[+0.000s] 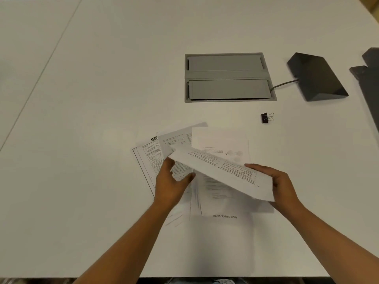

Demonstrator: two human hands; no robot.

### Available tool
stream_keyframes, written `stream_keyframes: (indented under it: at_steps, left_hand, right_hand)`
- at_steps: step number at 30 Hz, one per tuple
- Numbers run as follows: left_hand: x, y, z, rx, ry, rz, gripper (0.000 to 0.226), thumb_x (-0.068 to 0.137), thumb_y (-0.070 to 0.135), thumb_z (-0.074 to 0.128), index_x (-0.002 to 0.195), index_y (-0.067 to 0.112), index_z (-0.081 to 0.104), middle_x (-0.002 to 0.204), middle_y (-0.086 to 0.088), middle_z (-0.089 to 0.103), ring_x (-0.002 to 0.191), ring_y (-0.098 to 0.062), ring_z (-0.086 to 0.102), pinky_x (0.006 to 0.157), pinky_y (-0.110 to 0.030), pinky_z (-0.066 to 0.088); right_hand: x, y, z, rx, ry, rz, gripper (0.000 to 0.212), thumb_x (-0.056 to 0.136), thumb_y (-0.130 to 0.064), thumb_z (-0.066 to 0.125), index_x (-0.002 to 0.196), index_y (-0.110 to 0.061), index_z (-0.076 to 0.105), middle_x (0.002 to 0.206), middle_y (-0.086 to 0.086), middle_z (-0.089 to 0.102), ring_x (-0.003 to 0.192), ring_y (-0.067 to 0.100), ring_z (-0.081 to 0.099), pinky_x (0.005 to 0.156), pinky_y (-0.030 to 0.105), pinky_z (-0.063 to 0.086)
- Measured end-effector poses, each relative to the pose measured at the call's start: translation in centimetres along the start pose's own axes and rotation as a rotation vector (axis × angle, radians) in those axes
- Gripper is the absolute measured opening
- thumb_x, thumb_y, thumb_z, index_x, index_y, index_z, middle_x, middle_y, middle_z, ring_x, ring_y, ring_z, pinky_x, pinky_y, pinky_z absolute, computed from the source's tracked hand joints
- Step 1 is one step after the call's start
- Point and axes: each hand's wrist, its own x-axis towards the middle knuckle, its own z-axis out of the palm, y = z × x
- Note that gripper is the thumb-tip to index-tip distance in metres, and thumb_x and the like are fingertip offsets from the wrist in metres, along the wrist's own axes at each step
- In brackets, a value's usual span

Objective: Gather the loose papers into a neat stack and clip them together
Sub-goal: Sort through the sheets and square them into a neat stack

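Bench: a broad white bench (102, 99) carries everything; its near edge runs along the bottom of the view.
Loose papers: several white printed sheets (223, 201) lie fanned and overlapping on the bench near the person, their corners pointing different ways; one at the left has a ruled border and a black header box.
Lifted sheet: one white printed sheet (221, 171) is raised off the spread and tilted, its long edge running from upper left to lower right above the others.
Right hand: the right hand (281, 185) pinches the lifted sheet at its right end, thumb on top and fingers beneath.
Left hand: the left hand (170, 181) is spread, fingers apart, at the lower left edge of the lifted sheet and over the papers below; whether it touches them I cannot tell.
Binder clip: a small black binder clip with wire handles (266, 117) lies on the bench beyond the papers, to their right, apart from them and from both hands.
Cable hatch: a grey rectangular two-flap hatch (227, 77) sits flush in the bench, farther off.
Dark wedge: a dark grey wedge-shaped block (315, 78) rests right of the hatch, a grey cable (284, 84) joining the two.
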Motion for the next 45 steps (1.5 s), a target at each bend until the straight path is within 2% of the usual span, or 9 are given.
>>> stream_keyframes:
  at_steps: [3,7,12,19,24,27,30,38,45]
  left_hand:
    - [1.3,3.1,-0.7,-0.133,-0.142,-0.003,0.092,0.064,0.027,0.092,0.143,0.023,0.043,0.14,0.006,0.057,0.128,-0.016,0.054,0.103,-0.034,0.045]
    - [2.4,6.9,-2.0,-0.285,-0.308,0.064,0.039,0.076,0.01,0.082,0.112,0.017,0.07,0.112,-0.003,0.077,0.102,-0.023,0.074,0.089,-0.052,0.059]
    - [1.4,9.4,-1.6,-0.362,-0.245,0.113,0.03,0.08,0.013,0.079,0.104,0.03,0.071,0.107,0.001,0.078,0.099,-0.024,0.074,0.083,-0.048,0.061]
    - [-0.5,8.3,-0.6,-0.338,-0.122,0.23,0.04,0.078,0.014,0.08,0.109,0.033,0.065,0.108,0.005,0.073,0.102,-0.008,0.07,0.077,-0.018,0.057]
    - [-0.1,7.0,0.4,-0.277,-0.176,0.135,0.031,0.085,0.014,0.075,0.103,0.037,0.065,0.101,0.009,0.072,0.098,-0.011,0.069,0.076,-0.02,0.059]
    - [0.2,6.8,0.4,-0.267,-0.191,0.093,0.024,0.089,0.017,0.07,0.097,0.038,0.065,0.096,0.014,0.072,0.09,-0.009,0.071,0.072,-0.019,0.059]
    - [0.6,7.1,-0.5,-0.333,-0.153,0.065,0.019,0.088,0.017,0.071,0.1,0.032,0.07,0.1,0.007,0.076,0.095,-0.019,0.074,0.077,-0.033,0.062]
    - [-1.7,7.1,-2.9,-0.425,-0.229,-0.142,0.036,0.089,0.023,0.069,0.125,0.022,0.063,0.117,0.002,0.075,0.104,-0.023,0.073,0.085,-0.047,0.061]
    - [-4.9,4.8,-4.4,-0.435,-0.278,-0.288,0.033,0.093,0.028,0.063,0.126,0.023,0.064,0.116,0.003,0.076,0.106,-0.02,0.073,0.095,-0.046,0.056]
  right_hand:
    - [0.2,-1.7,-0.2,0.037,0.005,-0.055,0.044,0.085,0.008,0.065,0.1,-0.032,0.077,0.107,-0.012,0.076,0.105,0.008,0.069,0.088,0.024,0.053]
    - [0.6,-3.9,-0.3,0.102,0.094,-0.077,0.02,0.084,-0.028,0.064,0.099,-0.038,0.073,0.102,-0.011,0.076,0.101,0.01,0.07,0.083,0.027,0.056]
    - [0.3,-6.4,-0.1,0.132,0.085,-0.121,0.018,0.08,-0.027,0.064,0.097,-0.029,0.07,0.091,-0.025,0.075,0.09,-0.001,0.071,0.069,0.014,0.055]
    - [0.0,-5.4,1.0,0.032,0.108,-0.174,0.04,0.081,-0.007,0.074,0.099,-0.039,0.059,0.087,-0.036,0.07,0.086,-0.015,0.065,0.069,0.005,0.05]
    - [1.0,-3.3,1.4,-0.082,0.017,-0.098,0.039,0.083,-0.013,0.074,0.112,-0.034,0.059,0.105,-0.012,0.068,0.097,-0.004,0.065,0.072,0.014,0.055]
    - [1.2,-2.6,1.7,-0.085,-0.005,-0.039,0.033,0.085,-0.018,0.072,0.105,-0.041,0.061,0.104,-0.016,0.069,0.094,-0.008,0.066,0.077,0.016,0.058]
    - [0.9,-2.4,1.2,0.024,0.019,0.012,0.019,0.086,-0.025,0.066,0.102,-0.035,0.068,0.096,-0.016,0.076,0.094,0.0,0.07,0.079,0.018,0.058]
    - [-0.5,-4.2,1.9,0.322,0.111,0.084,0.025,0.091,-0.02,0.058,0.111,-0.011,0.07,0.108,0.005,0.076,0.098,0.024,0.073,0.08,0.031,0.059]
    - [-1.6,-4.9,3.9,0.388,0.01,0.166,0.023,0.096,-0.018,0.052,0.111,-0.013,0.07,0.108,0.008,0.076,0.098,0.028,0.073,0.085,0.04,0.059]
